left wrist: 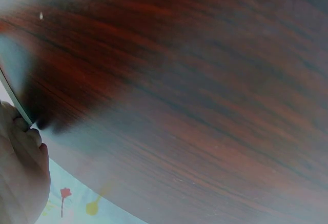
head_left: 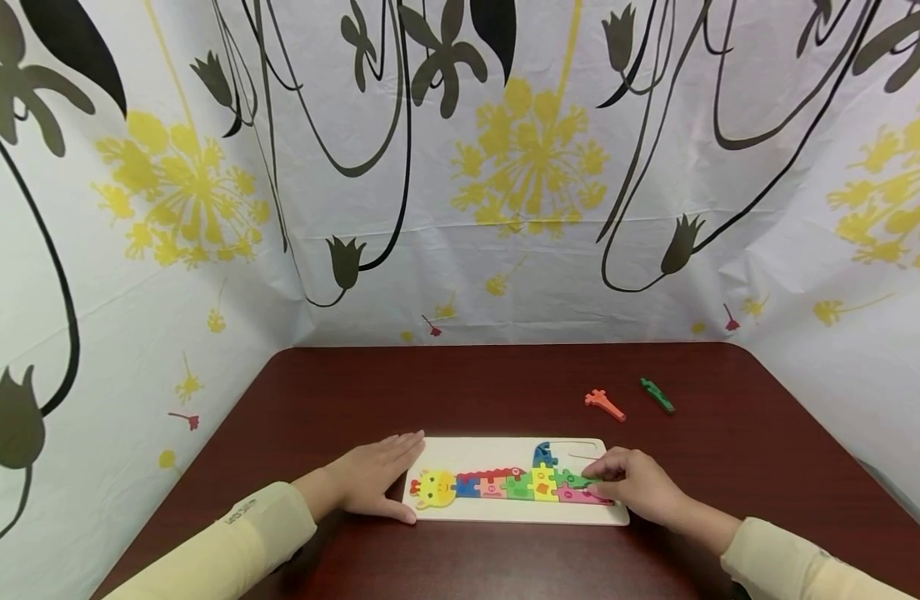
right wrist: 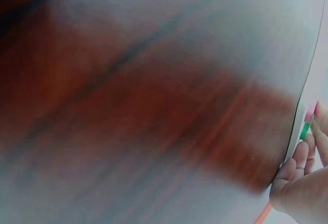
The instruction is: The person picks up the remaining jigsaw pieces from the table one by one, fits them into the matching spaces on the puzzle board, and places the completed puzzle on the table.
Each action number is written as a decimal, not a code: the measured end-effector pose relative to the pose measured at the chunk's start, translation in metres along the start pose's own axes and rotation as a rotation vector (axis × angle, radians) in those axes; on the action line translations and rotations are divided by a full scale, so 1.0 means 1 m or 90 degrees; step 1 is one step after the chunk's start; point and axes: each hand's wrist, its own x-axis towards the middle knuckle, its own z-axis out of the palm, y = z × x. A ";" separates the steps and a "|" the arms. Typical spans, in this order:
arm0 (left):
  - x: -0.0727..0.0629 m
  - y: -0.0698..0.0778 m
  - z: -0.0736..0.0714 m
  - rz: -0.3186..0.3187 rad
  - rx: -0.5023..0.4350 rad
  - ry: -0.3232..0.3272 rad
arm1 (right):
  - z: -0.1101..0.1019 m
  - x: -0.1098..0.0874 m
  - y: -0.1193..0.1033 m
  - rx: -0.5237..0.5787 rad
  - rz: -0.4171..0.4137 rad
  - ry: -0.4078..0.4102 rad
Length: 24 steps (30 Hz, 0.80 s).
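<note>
A pale puzzle board [head_left: 490, 454] lies on the table, bearing a giraffe of coloured interlocking pieces with a yellow head [head_left: 435, 489] at the left end. My left hand [head_left: 377, 473] rests on the board's left edge, fingers extended and thumb at the lower corner. At the right end, my right hand [head_left: 642, 485] pinches a green puzzle piece [head_left: 571, 479] above a pink piece [head_left: 580, 496]; its fingers partly hide both. The right wrist view shows the green piece [right wrist: 305, 130] between thumb and fingers. A blue piece [head_left: 544, 455] stands up from the row.
Beyond the board on the right lie an orange puzzle piece [head_left: 605, 405] and a dark green one [head_left: 658, 396]. The dark brown table [head_left: 430, 392] meets a flower-printed white cloth [head_left: 445, 275] behind and at both sides.
</note>
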 end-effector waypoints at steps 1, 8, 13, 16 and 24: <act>0.000 0.000 0.000 0.000 0.000 0.000 | 0.000 0.000 0.000 -0.001 0.001 0.000; -0.001 0.001 -0.001 -0.006 -0.002 -0.006 | 0.001 0.000 -0.002 0.000 0.010 0.000; -0.001 0.001 -0.001 -0.006 -0.002 -0.005 | 0.001 0.000 -0.002 -0.001 0.010 0.006; -0.001 0.001 0.000 -0.002 -0.001 -0.001 | 0.001 0.000 -0.002 -0.002 0.007 0.011; -0.001 0.000 0.000 0.001 0.000 0.005 | 0.000 0.000 -0.002 0.016 0.020 0.017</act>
